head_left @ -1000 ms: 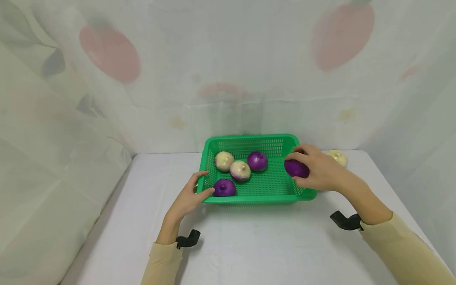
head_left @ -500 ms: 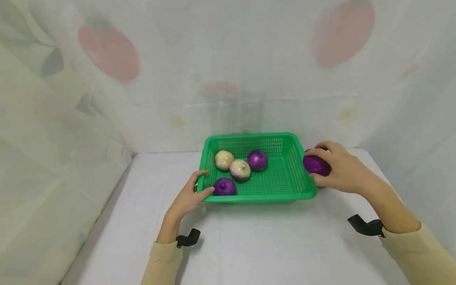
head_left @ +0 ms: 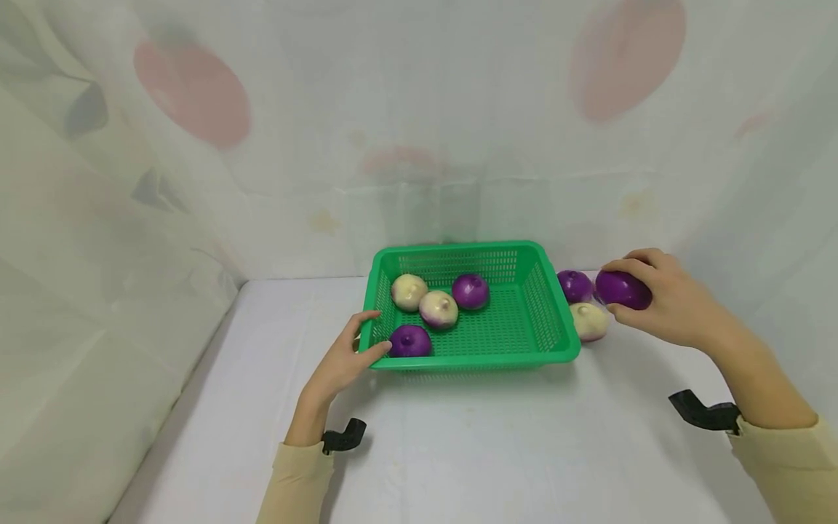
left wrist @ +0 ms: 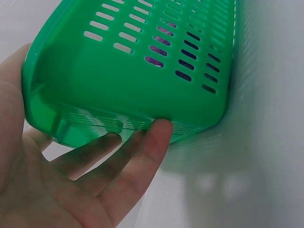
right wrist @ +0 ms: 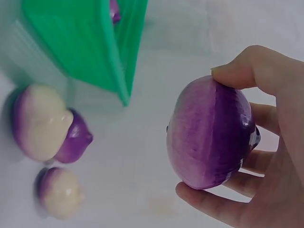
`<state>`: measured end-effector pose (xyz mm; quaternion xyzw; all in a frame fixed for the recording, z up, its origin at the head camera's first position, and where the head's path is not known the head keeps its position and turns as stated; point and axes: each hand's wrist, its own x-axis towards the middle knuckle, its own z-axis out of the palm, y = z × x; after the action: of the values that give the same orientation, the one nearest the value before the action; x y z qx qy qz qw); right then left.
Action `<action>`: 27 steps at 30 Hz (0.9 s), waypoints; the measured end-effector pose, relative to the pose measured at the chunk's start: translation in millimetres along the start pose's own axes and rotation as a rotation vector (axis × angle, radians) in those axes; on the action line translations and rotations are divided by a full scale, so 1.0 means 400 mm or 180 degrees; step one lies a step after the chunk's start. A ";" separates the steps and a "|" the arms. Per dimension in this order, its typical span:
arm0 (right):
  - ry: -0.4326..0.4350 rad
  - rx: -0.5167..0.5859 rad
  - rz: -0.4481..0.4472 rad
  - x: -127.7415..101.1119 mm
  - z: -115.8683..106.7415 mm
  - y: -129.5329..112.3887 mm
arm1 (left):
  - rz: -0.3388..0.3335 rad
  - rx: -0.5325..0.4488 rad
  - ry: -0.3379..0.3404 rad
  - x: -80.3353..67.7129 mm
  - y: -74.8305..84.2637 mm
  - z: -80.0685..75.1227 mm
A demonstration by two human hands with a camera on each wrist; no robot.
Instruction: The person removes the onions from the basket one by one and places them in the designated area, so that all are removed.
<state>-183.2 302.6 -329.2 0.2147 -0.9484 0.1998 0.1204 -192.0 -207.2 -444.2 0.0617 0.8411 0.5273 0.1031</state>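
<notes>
In the head view, my right hand holds a purple onion above the table, to the right of the green basket. The right wrist view shows the thumb on one side of this onion and the fingertips on the other. My left hand grips the basket's left end, thumb over the rim and fingers against the outer wall. Inside the basket lie two purple onions, one at the back and one near the thumb, plus two cream-and-purple onions, a rear one and a middle one.
Just right of the basket sit a purple onion and a cream-and-purple onion. Another cream-and-purple onion appears beside them in the right wrist view. A pale printed sheet hangs behind the white table.
My right hand has carried the purple onion rightward, from over the basket's right end to outside it. Onions beside the basket have come into sight. The left hand keeps its place.
</notes>
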 end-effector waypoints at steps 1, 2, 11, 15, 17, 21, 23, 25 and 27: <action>-0.0002 -0.0013 0.0031 -0.001 0.000 0.008 | 0.0000 -0.0002 -0.0003 0.000 0.000 -0.001; 0.0004 -0.0030 0.0040 -0.001 0.001 0.015 | 0.0002 0.0000 -0.0005 0.000 0.000 -0.002; -0.0140 -0.0190 0.0320 -0.020 0.046 0.099 | -0.0006 -0.0019 0.0000 0.000 0.003 0.000; -0.0170 -0.0233 0.0386 -0.034 0.076 0.138 | 0.0002 -0.0015 0.0010 -0.002 0.005 0.001; -0.0209 -0.0207 0.0436 -0.040 0.089 0.151 | 0.0002 -0.0024 0.0011 -0.002 0.005 0.001; -0.0299 -0.0170 0.0528 -0.050 0.118 0.177 | -0.0014 -0.0029 0.0009 -0.004 0.004 0.001; -0.0337 -0.0142 0.0596 -0.056 0.132 0.189 | -0.0026 -0.0020 0.0012 -0.006 0.005 0.001; -0.0384 -0.0086 0.0668 -0.061 0.145 0.199 | -0.0030 -0.0029 0.0013 -0.006 0.006 0.001; -0.0430 -0.0029 0.0742 -0.066 0.160 0.210 | -0.0028 -0.0033 0.0022 -0.006 0.007 0.002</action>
<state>-207.3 354.2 -421.9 0.1154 -0.9738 0.1932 0.0332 -189.4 -206.0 -441.7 0.0556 0.8390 0.5314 0.1028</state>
